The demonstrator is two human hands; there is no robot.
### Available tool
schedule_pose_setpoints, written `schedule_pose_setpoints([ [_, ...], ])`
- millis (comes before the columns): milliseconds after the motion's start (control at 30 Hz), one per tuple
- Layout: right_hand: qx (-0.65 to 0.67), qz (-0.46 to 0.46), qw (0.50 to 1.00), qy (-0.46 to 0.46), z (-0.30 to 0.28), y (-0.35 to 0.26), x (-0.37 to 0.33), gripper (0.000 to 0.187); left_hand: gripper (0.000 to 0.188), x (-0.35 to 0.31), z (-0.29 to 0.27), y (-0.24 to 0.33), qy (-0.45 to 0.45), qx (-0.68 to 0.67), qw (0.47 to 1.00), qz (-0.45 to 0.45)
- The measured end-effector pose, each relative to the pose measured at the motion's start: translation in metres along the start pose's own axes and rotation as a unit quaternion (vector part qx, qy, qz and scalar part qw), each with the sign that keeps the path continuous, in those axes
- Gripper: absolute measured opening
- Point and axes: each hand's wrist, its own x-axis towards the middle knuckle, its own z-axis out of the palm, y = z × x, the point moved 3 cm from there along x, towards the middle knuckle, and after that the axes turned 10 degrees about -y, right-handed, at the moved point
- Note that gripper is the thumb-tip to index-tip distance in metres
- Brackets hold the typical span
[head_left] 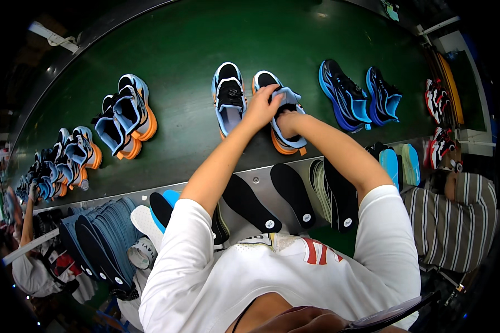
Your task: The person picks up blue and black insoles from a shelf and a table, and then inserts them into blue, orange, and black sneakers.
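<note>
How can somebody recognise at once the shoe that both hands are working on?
On the green conveyor belt, find the middle pair. It is the right sneaker, light blue with an orange sole. Only this one has the left hand and right hand on it.

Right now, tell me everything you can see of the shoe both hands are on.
The shoe is a sports sneaker with a light blue upper, black lining and tongue area, white trim and an orange sole edge. It lies on the green belt, its opening toward the far side, just right of its matching partner. The left hand grips the tongue and collar from the left; the right hand is pushed down into the opening, fingers hidden inside. Its upper looks like synthetic mesh.
</note>
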Motion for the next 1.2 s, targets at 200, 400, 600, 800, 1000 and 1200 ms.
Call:
schedule_pose_setpoints([
  [200, 0.09, -0.005, 0.986, 0.143, 0.006, 0.007, 0.04, 0.038, 0.022, -0.012, 0.022, 0.013, 0.077, 0.065, 0.991, 0.089],
  [400, 0.058, 0.018, 0.989, 0.136, 0.005, 0.007, 0.064, 0.036, 0.023, -0.015, 0.032, 0.011, 0.074, 0.128, 0.98, 0.13],
  [600, 0.029, 0.009, 0.996, 0.084, -0.013, 0.011, 0.073, 0.034, 0.03, -0.009, 0.031, 0.004, 0.058, 0.213, 0.96, 0.173],
  [800, 0.203, -0.112, 0.972, 0.038, -0.023, 0.01, 0.007, 0.026, 0.026, -0.002, 0.026, -0.007, 0.095, 0.145, 0.98, 0.1],
  [1000, 0.142, -0.077, 0.969, -0.188, -0.008, 0.002, -0.046, 0.053, 0.027, -0.004, 0.025, 0.002, 0.081, 0.142, 0.979, 0.122],
  [1200, 0.109, -0.021, 0.989, -0.101, 0.003, -0.005, -0.037, 0.051, 0.037, -0.018, -0.022, 0.028, -0.006, 0.184, 0.969, 0.163],
])
